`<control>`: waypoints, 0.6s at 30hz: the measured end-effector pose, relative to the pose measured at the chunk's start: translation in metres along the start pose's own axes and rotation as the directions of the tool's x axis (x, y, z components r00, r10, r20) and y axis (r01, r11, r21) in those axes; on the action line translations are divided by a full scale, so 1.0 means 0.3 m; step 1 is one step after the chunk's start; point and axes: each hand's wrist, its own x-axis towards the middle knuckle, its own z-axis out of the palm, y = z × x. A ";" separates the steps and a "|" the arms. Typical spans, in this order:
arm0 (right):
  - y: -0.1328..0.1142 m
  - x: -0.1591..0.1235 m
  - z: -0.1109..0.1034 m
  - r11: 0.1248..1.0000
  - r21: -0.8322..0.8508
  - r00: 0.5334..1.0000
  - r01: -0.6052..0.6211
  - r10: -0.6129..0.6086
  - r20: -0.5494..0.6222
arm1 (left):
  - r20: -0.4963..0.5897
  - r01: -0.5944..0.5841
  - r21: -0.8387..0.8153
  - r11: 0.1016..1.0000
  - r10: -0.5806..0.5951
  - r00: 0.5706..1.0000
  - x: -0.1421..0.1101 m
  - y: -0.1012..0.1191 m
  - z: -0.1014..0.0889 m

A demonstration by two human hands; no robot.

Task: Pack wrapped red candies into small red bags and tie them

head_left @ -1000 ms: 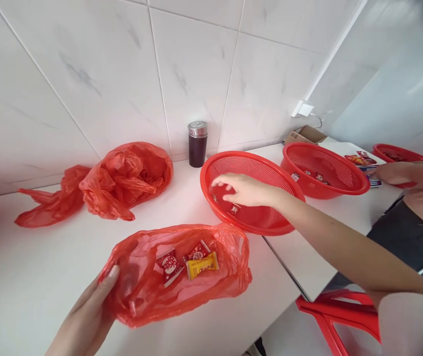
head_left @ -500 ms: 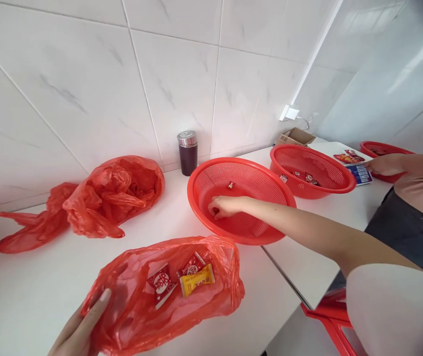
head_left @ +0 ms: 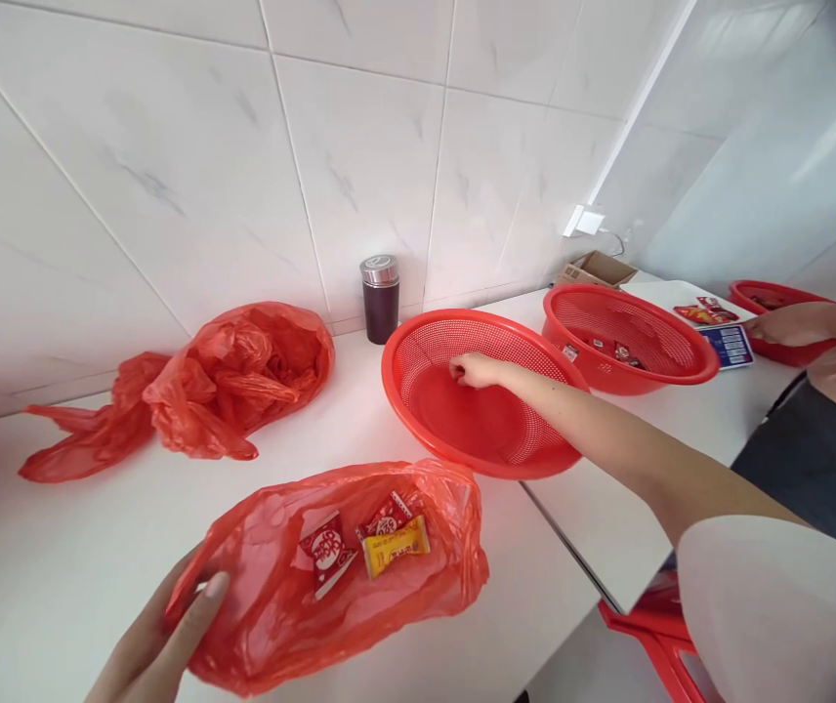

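My left hand grips the near-left edge of a red plastic bag, thumb on top. The bag lies open on the white table, and in it are two red snack packets, one to the left and one partly under a yellow-wrapped candy. My right hand reaches into a red perforated basket, near its far side. Its fingers are pinched together; anything between them is hidden. No other item shows in that basket.
A pile of red plastic bags lies at the left. A dark tumbler stands by the wall. To the right are a second red basket with small items, a cardboard box, a blue card and a co-worker's hand.
My right hand has moved deeper into the basket, to where a small item lay; that item no longer shows. My left hand keeps its hold on the bag. The view has shifted slightly.
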 end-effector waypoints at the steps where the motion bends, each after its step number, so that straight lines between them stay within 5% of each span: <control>1: -0.017 -0.018 -0.014 0.999 0.029 1.000 0.019 -0.020 0.011 | 0.004 -0.003 0.045 0.999 0.003 1.000 -0.012 0.015 -0.004; 7: -0.283 -0.250 -0.112 0.918 0.256 0.952 0.304 -0.300 -0.054 | 0.138 -0.068 -0.040 0.997 0.073 0.988 -0.079 0.080 -0.032; 10: -0.478 -0.397 -0.058 0.718 0.399 0.794 0.570 -0.606 -0.044 | 0.225 -0.085 -0.094 0.992 0.104 0.969 -0.095 0.105 -0.036; 11: -0.533 -0.435 -0.023 0.695 0.372 0.754 0.615 -0.656 -0.020 | 0.225 -0.087 -0.143 0.986 0.118 0.967 -0.100 0.116 -0.035; 14: -0.630 -0.501 0.085 0.743 0.190 0.754 0.642 -0.657 0.018 | 0.225 -0.090 -0.316 0.945 0.167 0.960 -0.124 0.155 -0.035; 18: -0.610 -0.538 0.106 0.738 -0.045 0.732 0.673 -0.657 0.182 | 0.219 -0.098 -0.470 0.877 0.223 0.950 -0.169 0.179 -0.073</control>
